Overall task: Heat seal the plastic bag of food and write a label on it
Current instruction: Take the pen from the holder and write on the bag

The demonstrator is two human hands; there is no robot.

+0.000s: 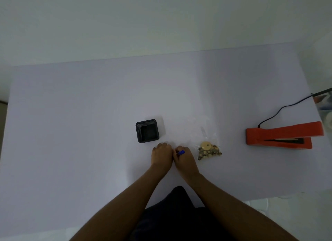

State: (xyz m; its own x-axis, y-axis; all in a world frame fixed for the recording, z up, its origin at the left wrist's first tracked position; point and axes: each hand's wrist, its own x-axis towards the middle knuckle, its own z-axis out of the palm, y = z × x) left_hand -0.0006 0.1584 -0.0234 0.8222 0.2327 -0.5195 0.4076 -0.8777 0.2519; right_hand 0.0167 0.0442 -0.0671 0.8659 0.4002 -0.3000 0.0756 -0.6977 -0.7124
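A clear plastic bag of food [208,150], holding brown and beige pieces, lies on the pale table [89,115] just right of my hands. My right hand [184,159] is closed around a pen with a blue end [181,152]. My left hand [161,155] is closed and pressed against the right one; a small dark tip shows at its left edge, and what it grips is hidden. The orange heat sealer [280,138] sits at the far right with its jaw open, well away from both hands.
A black square mesh holder [147,131] stands just beyond my left hand. The sealer's black cord [280,111] runs back toward the table's right edge. Some clutter shows past that edge. My dark-clothed lap is below the near edge.
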